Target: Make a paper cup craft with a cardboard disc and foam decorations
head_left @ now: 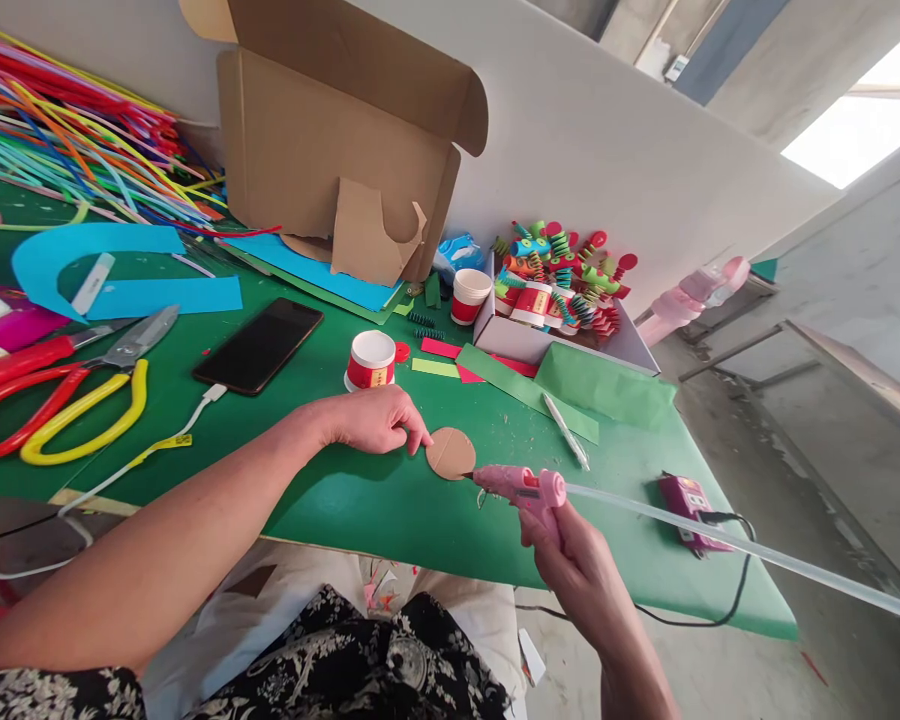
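Note:
My left hand [379, 420] rests on the green table [360, 500], fingers curled, with a fingertip pressing the left edge of a brown cardboard disc [451, 453]. My right hand [570, 560] grips a pink hot glue gun [521, 488] whose nozzle touches the disc's right edge. A long clear glue stick [742, 548] sticks out of the gun's back toward the right. A red and white paper cup [370, 360] stands upside down just beyond my left hand.
Red and yellow scissors [60, 395], a black phone [259, 345] on a white cable, blue paper, pipe cleaners [75, 130], an open cardboard box [337, 150], a white box of finished crafts [562, 290], green paper [604, 390], a pen [566, 430], a pink power adapter [690, 510].

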`<act>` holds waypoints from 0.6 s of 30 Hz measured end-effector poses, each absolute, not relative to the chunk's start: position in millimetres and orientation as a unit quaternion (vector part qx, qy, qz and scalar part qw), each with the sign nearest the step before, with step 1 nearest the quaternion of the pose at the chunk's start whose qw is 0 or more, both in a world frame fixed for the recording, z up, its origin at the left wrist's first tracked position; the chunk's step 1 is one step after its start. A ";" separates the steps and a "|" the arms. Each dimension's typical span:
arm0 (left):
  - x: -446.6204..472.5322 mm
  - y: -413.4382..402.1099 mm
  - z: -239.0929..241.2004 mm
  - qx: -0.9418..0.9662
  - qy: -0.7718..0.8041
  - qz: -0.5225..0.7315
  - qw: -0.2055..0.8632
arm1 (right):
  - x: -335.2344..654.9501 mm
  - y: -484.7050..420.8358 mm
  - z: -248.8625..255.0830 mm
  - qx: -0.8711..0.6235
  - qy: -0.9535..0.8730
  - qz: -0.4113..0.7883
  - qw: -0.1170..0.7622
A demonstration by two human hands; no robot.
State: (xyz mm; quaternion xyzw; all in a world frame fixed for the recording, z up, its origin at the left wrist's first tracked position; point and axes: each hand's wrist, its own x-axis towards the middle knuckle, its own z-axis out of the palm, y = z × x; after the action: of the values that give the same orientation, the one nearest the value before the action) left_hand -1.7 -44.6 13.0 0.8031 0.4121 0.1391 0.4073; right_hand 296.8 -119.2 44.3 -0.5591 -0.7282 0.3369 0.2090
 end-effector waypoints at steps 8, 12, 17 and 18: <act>-1.2 -44.8 13.4 0.803 0.414 0.136 0.407 | 292.4 -120.2 44.5 -0.542 -0.752 0.318 0.199; -1.1 -44.8 12.2 0.805 0.413 0.138 0.404 | 293.4 -119.3 45.8 -0.544 -0.758 0.299 0.201; -0.7 -44.9 11.3 0.803 0.415 0.140 0.404 | 292.9 -117.5 48.1 -0.545 -0.761 0.293 0.194; -0.7 -45.0 11.4 0.802 0.416 0.141 0.405 | 292.6 -117.5 48.6 -0.544 -0.762 0.295 0.192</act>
State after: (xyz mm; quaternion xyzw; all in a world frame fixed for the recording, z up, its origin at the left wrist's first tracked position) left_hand -0.7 -45.0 11.4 0.8016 0.4164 0.1406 0.4053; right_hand 292.6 -117.5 48.6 -0.5438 -0.7619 0.2947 0.1924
